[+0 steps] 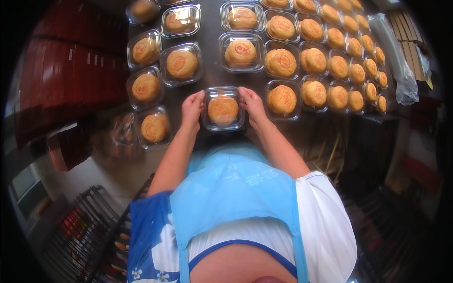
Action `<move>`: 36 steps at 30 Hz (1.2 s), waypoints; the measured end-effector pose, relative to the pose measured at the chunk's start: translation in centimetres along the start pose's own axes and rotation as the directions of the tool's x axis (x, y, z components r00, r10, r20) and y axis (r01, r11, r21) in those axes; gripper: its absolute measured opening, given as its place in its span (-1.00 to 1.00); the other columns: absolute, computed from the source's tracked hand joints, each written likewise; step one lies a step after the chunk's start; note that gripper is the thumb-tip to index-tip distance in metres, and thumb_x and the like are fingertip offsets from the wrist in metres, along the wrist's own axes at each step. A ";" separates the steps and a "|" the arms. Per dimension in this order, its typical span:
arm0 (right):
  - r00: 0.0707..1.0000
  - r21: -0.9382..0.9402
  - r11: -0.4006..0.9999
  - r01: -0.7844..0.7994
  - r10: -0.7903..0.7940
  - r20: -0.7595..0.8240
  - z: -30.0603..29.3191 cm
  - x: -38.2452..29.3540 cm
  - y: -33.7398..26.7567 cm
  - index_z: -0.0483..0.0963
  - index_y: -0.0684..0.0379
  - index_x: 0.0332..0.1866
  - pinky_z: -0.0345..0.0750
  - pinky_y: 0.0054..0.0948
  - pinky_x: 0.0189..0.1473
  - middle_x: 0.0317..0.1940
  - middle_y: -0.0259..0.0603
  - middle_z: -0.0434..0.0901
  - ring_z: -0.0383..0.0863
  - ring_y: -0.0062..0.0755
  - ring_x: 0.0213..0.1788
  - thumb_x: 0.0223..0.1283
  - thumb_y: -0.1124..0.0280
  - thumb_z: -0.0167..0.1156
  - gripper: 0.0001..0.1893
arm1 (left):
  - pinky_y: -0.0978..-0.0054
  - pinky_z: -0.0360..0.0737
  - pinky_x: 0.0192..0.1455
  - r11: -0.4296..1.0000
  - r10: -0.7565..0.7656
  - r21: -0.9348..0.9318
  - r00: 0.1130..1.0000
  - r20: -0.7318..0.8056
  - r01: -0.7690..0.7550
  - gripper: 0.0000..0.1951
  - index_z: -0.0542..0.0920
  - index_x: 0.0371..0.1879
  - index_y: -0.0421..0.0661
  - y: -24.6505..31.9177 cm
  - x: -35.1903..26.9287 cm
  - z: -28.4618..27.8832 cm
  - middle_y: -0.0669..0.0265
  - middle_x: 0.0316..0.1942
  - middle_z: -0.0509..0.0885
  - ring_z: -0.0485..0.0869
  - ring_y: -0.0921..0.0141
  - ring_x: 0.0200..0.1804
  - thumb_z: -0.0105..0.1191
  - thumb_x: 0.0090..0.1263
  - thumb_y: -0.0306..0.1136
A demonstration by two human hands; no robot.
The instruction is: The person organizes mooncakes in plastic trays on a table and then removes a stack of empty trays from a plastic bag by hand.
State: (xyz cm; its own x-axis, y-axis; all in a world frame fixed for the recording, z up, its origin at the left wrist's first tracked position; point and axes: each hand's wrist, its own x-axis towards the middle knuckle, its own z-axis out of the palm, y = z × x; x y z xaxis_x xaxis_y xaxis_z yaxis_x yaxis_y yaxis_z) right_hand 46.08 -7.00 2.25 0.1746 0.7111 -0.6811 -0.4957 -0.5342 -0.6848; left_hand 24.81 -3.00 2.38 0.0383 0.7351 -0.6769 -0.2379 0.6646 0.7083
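Right in front of me, a clear plastic clamshell box (223, 91) holds a round golden pastry (223, 110). My left hand (192, 108) grips the box at its left edge, fingers curled against the wall. On the opposite edge, my right hand (252, 102) pinches the same box near its upper corner. The lid lies over the pastry; whether it is fully snapped down I cannot tell. Beyond my hands, another boxed pastry (241, 53) bears a red stamp. To the left stands a similar boxed pastry (181, 64).
Rows of boxed, red-stamped pastries (283, 99) fill the dark table (212, 60) on the right; several more boxes (145, 87) line its left side. A clear plastic bag (403, 76) lies at the right end. Stacked red boxes (67, 67) stand left, and a dark rack (92, 219) is behind me.
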 end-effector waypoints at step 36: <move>0.901 -0.354 0.833 0.426 -0.354 0.251 18.8 15.4 -10.5 0.52 0.15 0.08 0.27 -0.73 -0.57 -0.46 -0.53 0.47 0.33 -0.79 -0.55 0.31 0.35 0.23 -0.72 | 0.13 0.56 0.04 0.672 0.664 0.619 0.701 -0.259 -0.407 -0.82 0.64 -0.26 -0.22 20.5 9.1 -4.9 -0.12 -0.14 0.66 0.65 0.00 0.00 0.07 0.25 -0.41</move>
State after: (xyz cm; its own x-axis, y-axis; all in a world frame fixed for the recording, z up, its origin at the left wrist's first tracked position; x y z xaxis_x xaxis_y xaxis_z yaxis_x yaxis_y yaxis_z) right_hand 37.95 18.21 3.83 0.1195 0.9445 -0.3061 -0.0375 -0.3038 -0.9520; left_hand 15.49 16.71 9.76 -0.3828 0.9221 -0.0564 0.4256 0.2303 0.8751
